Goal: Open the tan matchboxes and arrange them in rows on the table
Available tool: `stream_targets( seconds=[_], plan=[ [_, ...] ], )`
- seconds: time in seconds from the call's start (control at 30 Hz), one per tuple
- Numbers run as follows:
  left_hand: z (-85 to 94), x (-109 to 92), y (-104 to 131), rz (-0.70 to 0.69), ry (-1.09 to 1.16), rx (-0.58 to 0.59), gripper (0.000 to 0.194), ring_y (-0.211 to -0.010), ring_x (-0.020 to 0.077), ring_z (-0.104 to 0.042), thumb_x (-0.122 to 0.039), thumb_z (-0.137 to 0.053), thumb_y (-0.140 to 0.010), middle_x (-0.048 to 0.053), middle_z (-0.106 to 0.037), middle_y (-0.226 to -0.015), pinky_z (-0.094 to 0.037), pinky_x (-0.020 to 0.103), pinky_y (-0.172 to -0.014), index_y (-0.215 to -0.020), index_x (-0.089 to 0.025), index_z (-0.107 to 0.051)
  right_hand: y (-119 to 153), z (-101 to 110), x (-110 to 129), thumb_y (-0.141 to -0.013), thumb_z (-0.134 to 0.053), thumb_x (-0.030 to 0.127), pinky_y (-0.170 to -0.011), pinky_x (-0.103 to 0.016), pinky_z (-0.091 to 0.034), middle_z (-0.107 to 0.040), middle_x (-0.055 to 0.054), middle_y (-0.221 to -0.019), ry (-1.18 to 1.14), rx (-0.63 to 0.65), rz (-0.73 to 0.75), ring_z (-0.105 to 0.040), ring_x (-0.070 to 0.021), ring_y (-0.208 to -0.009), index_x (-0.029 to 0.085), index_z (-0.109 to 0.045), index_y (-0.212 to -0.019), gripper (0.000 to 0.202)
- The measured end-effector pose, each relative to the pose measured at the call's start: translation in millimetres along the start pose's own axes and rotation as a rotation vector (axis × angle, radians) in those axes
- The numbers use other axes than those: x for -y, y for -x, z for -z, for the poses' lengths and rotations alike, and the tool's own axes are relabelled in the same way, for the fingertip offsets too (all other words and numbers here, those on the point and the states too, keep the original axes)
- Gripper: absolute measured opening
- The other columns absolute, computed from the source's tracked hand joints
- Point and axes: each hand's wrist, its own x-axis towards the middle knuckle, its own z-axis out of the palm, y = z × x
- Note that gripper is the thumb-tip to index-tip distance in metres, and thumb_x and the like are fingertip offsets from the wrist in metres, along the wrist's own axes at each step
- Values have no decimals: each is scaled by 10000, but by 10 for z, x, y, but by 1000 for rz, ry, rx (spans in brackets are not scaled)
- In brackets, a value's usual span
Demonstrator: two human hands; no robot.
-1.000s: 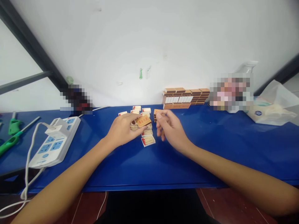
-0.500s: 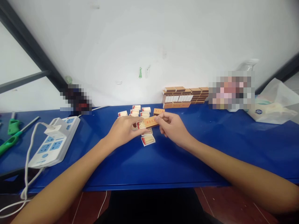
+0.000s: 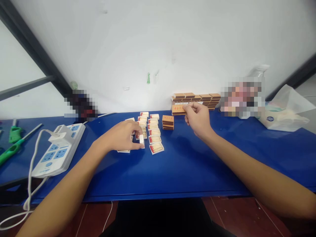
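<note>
Between the thumb and fingers of my left hand is a small white matchbox tray, held over the left rows of open trays. My right hand pinches the right end of an orange matchbox sleeve in front of the stacked boxes by the wall. Open trays of red-tipped matches lie in rows on the blue table. Right of them stands a short pile of orange matchboxes. My left fingers hide some of the trays.
A wall of stacked matchboxes stands at the back. At left are a white power strip with cables and green lighters. A plastic bag of tissues sits at the back right.
My hands have moved apart. The right one carried the orange sleeve right and back to the stack; the left one moved left and down with a white tray. The tray rows are now more exposed.
</note>
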Motion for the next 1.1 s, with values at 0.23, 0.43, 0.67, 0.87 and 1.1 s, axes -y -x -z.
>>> stream_targets(
  seconds=[0.23,0.43,0.67,0.87,1.1],
  plan=[
    [-130,-77,-34,-49,-28,21,295,-737,184,-574,-451,-741,-763,33,-653,-787,-400,320,-654,-696,-190,-622,-172,82,-172,-895,-603,357,-460,-302,-355,-484,14,-501,64,-77,1,-431,-137,-450,243,-494,-692,257],
    [-83,-100,17,-49,-22,6,166,-731,188,-573,-345,-728,-700,24,-637,-749,-390,317,-625,-669,-202,-650,-248,130,-224,-877,-615,353,-461,-305,-360,-504,7,-506,89,-109,-21,-447,-146,-458,240,-512,-692,241],
    [-102,-86,54,10,-53,50,183,-728,195,-583,-357,-726,-655,28,-663,-786,-385,316,-634,-726,-202,-659,-251,127,-211,-869,-617,303,-463,-306,-357,-513,2,-502,87,-117,-12,-452,-139,-442,229,-522,-663,239],
    [-136,-83,31,14,-79,50,275,-727,203,-576,-433,-730,-671,40,-672,-820,-363,317,-614,-772,-200,-625,-273,139,-206,-863,-622,304,-457,-303,-359,-517,6,-517,64,-131,-29,-455,-138,-441,228,-534,-678,219],
    [-138,-88,-4,-8,-68,42,219,-694,184,-563,-399,-696,-720,40,-660,-779,-363,311,-611,-694,-196,-619,-307,162,-263,-847,-627,293,-480,-316,-347,-515,5,-525,95,-129,-7,-438,-141,-453,232,-520,-663,222]
  ],
)
